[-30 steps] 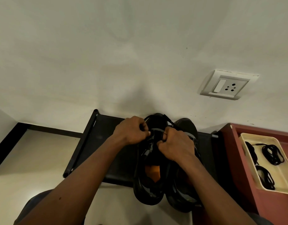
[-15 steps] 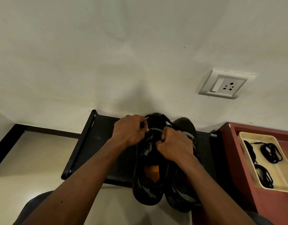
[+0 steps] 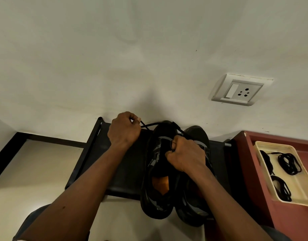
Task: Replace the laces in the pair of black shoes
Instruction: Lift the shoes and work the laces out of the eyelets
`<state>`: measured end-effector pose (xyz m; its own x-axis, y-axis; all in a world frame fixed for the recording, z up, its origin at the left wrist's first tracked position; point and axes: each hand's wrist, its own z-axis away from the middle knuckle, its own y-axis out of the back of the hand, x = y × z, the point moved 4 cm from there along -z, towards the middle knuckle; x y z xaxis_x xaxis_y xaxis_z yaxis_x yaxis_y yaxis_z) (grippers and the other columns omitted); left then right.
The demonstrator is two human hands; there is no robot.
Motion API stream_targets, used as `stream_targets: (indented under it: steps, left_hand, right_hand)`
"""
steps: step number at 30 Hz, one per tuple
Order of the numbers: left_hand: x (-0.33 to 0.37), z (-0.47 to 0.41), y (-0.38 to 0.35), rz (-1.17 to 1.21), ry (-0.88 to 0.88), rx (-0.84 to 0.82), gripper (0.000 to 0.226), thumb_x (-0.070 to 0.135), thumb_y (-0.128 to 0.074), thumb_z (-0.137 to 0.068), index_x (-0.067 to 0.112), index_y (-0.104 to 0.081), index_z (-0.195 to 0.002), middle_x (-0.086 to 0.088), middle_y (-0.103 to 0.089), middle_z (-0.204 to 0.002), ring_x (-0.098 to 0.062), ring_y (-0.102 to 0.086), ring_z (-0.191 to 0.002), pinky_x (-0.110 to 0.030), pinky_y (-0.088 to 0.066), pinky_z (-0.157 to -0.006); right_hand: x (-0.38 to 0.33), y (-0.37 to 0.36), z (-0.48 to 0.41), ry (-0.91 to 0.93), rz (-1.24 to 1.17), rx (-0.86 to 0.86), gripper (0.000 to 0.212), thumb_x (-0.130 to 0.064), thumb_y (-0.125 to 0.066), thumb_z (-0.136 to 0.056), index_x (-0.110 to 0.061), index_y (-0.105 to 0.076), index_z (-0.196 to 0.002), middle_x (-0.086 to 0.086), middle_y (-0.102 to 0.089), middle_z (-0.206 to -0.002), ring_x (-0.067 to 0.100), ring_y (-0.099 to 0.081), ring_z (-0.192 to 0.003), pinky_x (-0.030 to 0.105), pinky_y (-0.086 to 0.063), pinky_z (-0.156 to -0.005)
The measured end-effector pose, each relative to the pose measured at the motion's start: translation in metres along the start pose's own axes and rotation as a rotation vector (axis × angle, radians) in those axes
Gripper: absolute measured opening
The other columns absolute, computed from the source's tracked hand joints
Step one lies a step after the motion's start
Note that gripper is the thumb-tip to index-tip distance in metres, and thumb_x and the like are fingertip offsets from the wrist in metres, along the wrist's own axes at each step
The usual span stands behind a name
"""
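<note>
Nearest: two bare forearms reaching in from the bottom edge. Then the pair of black shoes, left shoe (image 3: 156, 197) and right shoe (image 3: 198, 211), touching side by side on black rack (image 3: 90, 153), heels toward camera and hanging past the rack's front edge, toes at the wall. Orange insole showing inside left shoe.

Risk, judged: sideways tug on lace (image 3: 149, 126) likely to drag or tip left shoe off the rack, given the heel overhang, if the bracing hand slackens. Also possible: lace tip catching in an eyelet and jamming, or slipping out of the pinch.

Right hand (image 3: 184, 153) on the tongue area of left shoe, fingers (image 3: 172, 145) curled tight, clamping the upper; whether lace is also in that grip, cannot tell. Left hand (image 3: 123, 130) further out, off to the left of the toe, fingers (image 3: 134, 119) closed in a pinch on the lace, strand taut from hand to toe end of the shoe.

Off right, beside the rack: red counter (image 3: 254, 171) with cream tray (image 3: 275, 144), coiled black laces (image 3: 289, 163) inside.

Farthest: pale wall (image 3: 115, 58), white switch socket (image 3: 236, 90) up right.
</note>
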<state>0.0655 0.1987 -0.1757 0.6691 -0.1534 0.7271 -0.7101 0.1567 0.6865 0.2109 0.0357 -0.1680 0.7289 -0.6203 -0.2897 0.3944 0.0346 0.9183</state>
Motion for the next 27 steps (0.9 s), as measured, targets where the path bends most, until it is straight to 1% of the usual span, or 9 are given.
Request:
stream_targets:
  steps: [3,6,8,10,15,18,21,24,27]
  left_hand:
    - [0.0,0.002,-0.012,0.063,-0.046,-0.12,0.01,0.039,-0.065,-0.097,0.033,-0.064,-0.089,0.014,-0.065,-0.092,-0.012,-0.062,-0.09,-0.032,-0.044,-0.077]
    - [0.004,0.006,-0.02,0.163,-0.122,-0.349,0.013,0.025,-0.072,-0.09,0.035,-0.064,-0.093,0.015,-0.068,-0.096,-0.009,-0.065,-0.095,-0.029,-0.049,-0.077]
    - [0.008,0.012,-0.025,0.108,-0.221,-0.495,0.024,0.02,-0.074,-0.087,0.041,-0.065,-0.096,0.015,-0.07,-0.102,-0.007,-0.065,-0.1,-0.032,-0.054,-0.085]
    - [0.013,0.019,-0.03,-0.038,-0.336,-0.557,0.024,0.023,-0.075,-0.089,0.044,-0.068,-0.098,0.015,-0.07,-0.106,-0.008,-0.065,-0.103,-0.038,-0.056,-0.092]
    - [0.021,0.026,-0.027,-0.208,-0.473,-0.449,0.011,0.031,-0.072,-0.093,0.041,-0.071,-0.099,0.017,-0.068,-0.105,-0.009,-0.064,-0.1,-0.039,-0.056,-0.088]
    - [0.022,0.027,-0.027,-0.278,-0.514,-0.416,0.006,0.034,-0.068,-0.096,0.039,-0.066,-0.098,0.014,-0.067,-0.102,-0.012,-0.063,-0.097,-0.038,-0.054,-0.084]
    - [0.018,0.028,-0.032,-0.252,-0.471,-0.422,0.01,0.03,-0.066,-0.097,0.036,-0.059,-0.095,0.011,-0.067,-0.096,-0.014,-0.062,-0.092,-0.034,-0.05,-0.078]
    - [0.016,0.026,-0.036,-0.198,-0.422,-0.437,0.01,0.026,-0.064,-0.098,0.033,-0.059,-0.094,0.009,-0.067,-0.093,-0.013,-0.062,-0.088,-0.033,-0.052,-0.078]
    - [0.013,0.022,-0.036,-0.12,-0.368,-0.407,0.013,0.022,-0.063,-0.099,0.031,-0.056,-0.091,0.007,-0.066,-0.089,-0.012,-0.065,-0.081,-0.028,-0.052,-0.069]
  right_hand:
    - [0.003,0.001,0.002,-0.002,-0.006,0.015,0.021,-0.037,-0.064,-0.088,-0.024,-0.053,-0.099,-0.004,-0.063,-0.087,0.015,-0.06,-0.078,0.032,-0.047,-0.07]
    - [0.003,0.002,0.004,0.005,-0.041,0.044,0.04,-0.042,-0.066,-0.09,-0.02,-0.05,-0.118,-0.003,-0.063,-0.087,0.016,-0.063,-0.078,0.032,-0.048,-0.067]
    - [0.002,0.003,0.004,0.0,-0.067,0.051,0.049,-0.044,-0.068,-0.088,-0.02,-0.047,-0.126,-0.005,-0.061,-0.084,0.015,-0.063,-0.075,0.031,-0.045,-0.063]
    - [0.001,0.004,0.004,-0.012,-0.076,0.049,0.05,-0.045,-0.068,-0.087,-0.021,-0.046,-0.125,-0.005,-0.059,-0.082,0.016,-0.063,-0.075,0.032,-0.047,-0.064]
    - [0.004,0.004,0.004,-0.011,-0.084,0.03,0.047,-0.045,-0.069,-0.088,-0.022,-0.047,-0.123,-0.004,-0.062,-0.086,0.019,-0.065,-0.081,0.034,-0.053,-0.07]
    - [0.004,0.003,0.004,0.008,-0.091,0.033,0.059,-0.042,-0.07,-0.086,-0.023,-0.044,-0.135,0.002,-0.062,-0.116,0.024,-0.066,-0.098,0.038,-0.055,-0.079]
    - [0.003,-0.002,0.005,0.06,-0.103,-0.001,0.08,-0.038,-0.069,-0.087,-0.034,-0.029,-0.156,0.005,-0.039,-0.148,0.031,-0.062,-0.115,0.041,-0.056,-0.089]
    - [0.003,-0.002,0.005,0.087,-0.078,-0.022,0.075,-0.037,-0.068,-0.087,-0.037,-0.037,-0.156,0.002,-0.035,-0.156,0.03,-0.06,-0.122,0.038,-0.055,-0.095]
    - [0.003,-0.001,0.004,0.078,-0.078,-0.025,0.074,-0.036,-0.068,-0.086,-0.038,-0.041,-0.155,0.0,-0.036,-0.158,0.031,-0.057,-0.127,0.04,-0.053,-0.099]
